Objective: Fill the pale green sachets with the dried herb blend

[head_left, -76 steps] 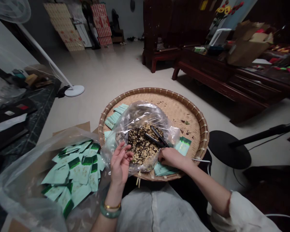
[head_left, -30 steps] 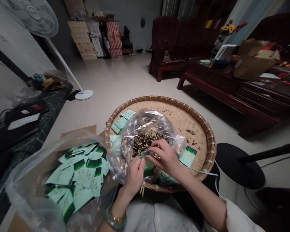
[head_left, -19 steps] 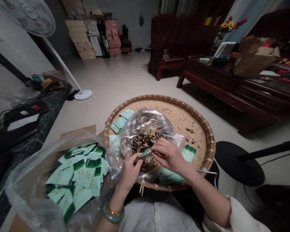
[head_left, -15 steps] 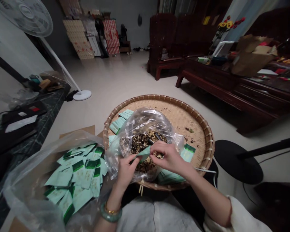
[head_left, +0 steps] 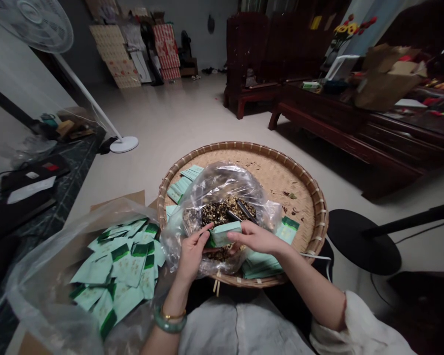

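Observation:
My left hand (head_left: pixel 190 252) and my right hand (head_left: pixel 254 237) both pinch a small pale green packet (head_left: pixel 222 233), held open between them above a clear plastic bag (head_left: pixel 210 190) of dark dried tea mix (head_left: pixel 216 213). A pair of black tongs (head_left: pixel 241 212) lies on the tea mix just beyond the packet. The bag sits in a round woven bamboo tray (head_left: pixel 303 182) on my lap. Flat stacks of empty green packets (head_left: pixel 181 183) lie at the tray's left side, and more stacks of packets (head_left: pixel 261 266) lie under my right wrist.
To my left, a plastic-lined cardboard box (head_left: pixel 40 286) holds a heap of green packets (head_left: pixel 118 266). A standing fan (head_left: pixel 33 19) rises at the back left, and a black round stand base (head_left: pixel 362 239) is on the floor at the right. Dark wooden furniture (head_left: pixel 355 128) lines the far right.
My right hand took a green packet from the tray's near edge and brought it over the bag. Both hands now hold it with its mouth spread open. The camera shifted slightly.

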`<state>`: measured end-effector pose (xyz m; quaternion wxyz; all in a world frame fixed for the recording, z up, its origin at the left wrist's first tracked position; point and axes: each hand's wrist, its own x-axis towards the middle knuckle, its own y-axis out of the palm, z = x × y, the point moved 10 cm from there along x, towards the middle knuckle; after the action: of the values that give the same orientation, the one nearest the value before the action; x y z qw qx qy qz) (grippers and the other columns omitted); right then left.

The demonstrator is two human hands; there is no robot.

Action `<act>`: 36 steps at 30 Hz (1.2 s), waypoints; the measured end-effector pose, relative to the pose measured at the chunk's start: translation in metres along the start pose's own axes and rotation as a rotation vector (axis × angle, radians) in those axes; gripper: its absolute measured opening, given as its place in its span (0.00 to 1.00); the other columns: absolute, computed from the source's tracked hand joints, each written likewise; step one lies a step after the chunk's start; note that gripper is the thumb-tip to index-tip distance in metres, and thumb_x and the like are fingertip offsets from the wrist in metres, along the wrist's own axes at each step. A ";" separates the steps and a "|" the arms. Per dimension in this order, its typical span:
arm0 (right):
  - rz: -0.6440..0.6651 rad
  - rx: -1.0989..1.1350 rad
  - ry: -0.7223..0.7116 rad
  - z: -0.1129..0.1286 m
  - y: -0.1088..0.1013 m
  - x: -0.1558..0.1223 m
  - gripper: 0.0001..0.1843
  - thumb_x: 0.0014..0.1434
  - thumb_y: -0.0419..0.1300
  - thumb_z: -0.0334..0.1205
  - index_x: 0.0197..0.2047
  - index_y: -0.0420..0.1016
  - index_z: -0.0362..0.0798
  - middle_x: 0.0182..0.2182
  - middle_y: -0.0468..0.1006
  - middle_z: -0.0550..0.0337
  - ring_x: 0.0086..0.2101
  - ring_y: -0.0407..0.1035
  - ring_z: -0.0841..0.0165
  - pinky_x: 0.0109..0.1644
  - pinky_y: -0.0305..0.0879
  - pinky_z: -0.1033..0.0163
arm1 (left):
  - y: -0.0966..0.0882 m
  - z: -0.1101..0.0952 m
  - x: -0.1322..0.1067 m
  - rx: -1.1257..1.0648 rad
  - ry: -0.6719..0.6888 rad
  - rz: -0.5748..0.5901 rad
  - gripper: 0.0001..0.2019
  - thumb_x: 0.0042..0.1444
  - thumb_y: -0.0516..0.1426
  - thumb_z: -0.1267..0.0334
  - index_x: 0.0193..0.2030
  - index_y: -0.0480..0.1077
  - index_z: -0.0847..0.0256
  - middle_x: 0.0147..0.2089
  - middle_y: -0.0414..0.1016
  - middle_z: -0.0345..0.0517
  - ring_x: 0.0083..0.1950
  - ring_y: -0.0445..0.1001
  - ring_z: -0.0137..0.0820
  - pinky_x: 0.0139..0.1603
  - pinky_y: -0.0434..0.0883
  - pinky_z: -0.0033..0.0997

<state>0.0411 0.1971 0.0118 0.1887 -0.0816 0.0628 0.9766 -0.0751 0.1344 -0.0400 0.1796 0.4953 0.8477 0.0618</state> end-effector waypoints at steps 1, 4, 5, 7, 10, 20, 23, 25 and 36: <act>0.001 0.028 0.012 -0.001 0.000 0.000 0.29 0.53 0.58 0.63 0.42 0.77 0.44 0.36 0.78 0.57 0.32 0.71 0.69 0.37 0.73 0.62 | 0.000 0.000 0.000 0.019 0.004 0.011 0.21 0.48 0.64 0.50 0.44 0.78 0.62 0.49 0.79 0.52 0.45 0.77 0.42 0.34 0.79 0.38; -0.073 0.037 0.034 -0.008 -0.011 0.002 0.32 0.54 0.55 0.66 0.42 0.77 0.44 0.38 0.78 0.54 0.37 0.71 0.66 0.35 0.74 0.62 | -0.009 -0.018 -0.003 0.206 0.162 -0.080 0.18 0.52 0.62 0.53 0.46 0.77 0.60 0.50 0.78 0.53 0.52 0.74 0.44 0.49 0.74 0.46; -0.097 0.012 0.044 -0.011 -0.014 0.003 0.33 0.54 0.54 0.67 0.41 0.77 0.43 0.38 0.77 0.53 0.37 0.71 0.66 0.35 0.74 0.62 | -0.011 -0.031 -0.007 0.312 0.269 -0.134 0.17 0.52 0.62 0.55 0.47 0.77 0.59 0.50 0.78 0.53 0.54 0.72 0.45 0.54 0.71 0.48; -0.131 -0.052 0.063 -0.018 -0.017 0.005 0.35 0.54 0.52 0.69 0.40 0.77 0.43 0.36 0.76 0.54 0.35 0.70 0.66 0.34 0.74 0.62 | -0.003 -0.058 -0.023 0.541 0.524 -0.200 0.24 0.48 0.65 0.61 0.54 0.73 0.57 0.55 0.75 0.53 0.58 0.68 0.46 0.61 0.63 0.52; -0.152 -0.124 0.066 -0.023 -0.015 0.008 0.34 0.55 0.51 0.69 0.37 0.75 0.44 0.33 0.74 0.57 0.32 0.69 0.68 0.35 0.72 0.62 | 0.039 -0.065 -0.040 0.849 0.746 0.002 0.32 0.46 0.66 0.65 0.60 0.67 0.56 0.60 0.70 0.53 0.59 0.63 0.50 0.62 0.59 0.55; -0.072 -0.206 -0.067 0.009 -0.001 -0.002 0.27 0.61 0.49 0.61 0.32 0.71 0.44 0.30 0.72 0.60 0.33 0.66 0.70 0.40 0.68 0.63 | 0.049 -0.053 -0.038 0.922 0.774 0.035 0.26 0.48 0.62 0.71 0.56 0.69 0.55 0.50 0.76 0.51 0.51 0.70 0.46 0.54 0.68 0.51; -0.095 -0.148 -0.073 0.016 -0.004 -0.006 0.26 0.61 0.51 0.61 0.33 0.73 0.44 0.32 0.75 0.58 0.35 0.69 0.69 0.41 0.69 0.62 | 0.048 -0.057 -0.038 0.937 0.786 0.018 0.22 0.49 0.62 0.69 0.52 0.69 0.56 0.47 0.76 0.50 0.50 0.71 0.44 0.52 0.70 0.49; -0.163 -0.044 -0.089 0.020 -0.013 -0.009 0.27 0.61 0.51 0.61 0.37 0.75 0.44 0.35 0.77 0.54 0.38 0.71 0.66 0.40 0.70 0.61 | 0.047 -0.060 -0.039 0.974 0.814 0.005 0.20 0.50 0.61 0.70 0.51 0.69 0.58 0.47 0.76 0.49 0.49 0.72 0.42 0.51 0.71 0.48; -0.192 -1.024 0.178 -0.041 -0.023 -0.010 0.40 0.45 0.66 0.27 0.62 0.62 0.41 0.55 0.67 0.38 0.54 0.65 0.51 0.55 0.62 0.52 | 0.016 -0.062 -0.035 0.911 0.755 -0.105 0.17 0.51 0.60 0.67 0.49 0.69 0.61 0.47 0.75 0.51 0.47 0.75 0.39 0.46 0.75 0.40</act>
<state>0.0647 0.2082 -0.0281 0.2071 -0.2516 -0.4144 0.8497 -0.0686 0.1167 0.0306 -0.3622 0.4238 0.8173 -0.1453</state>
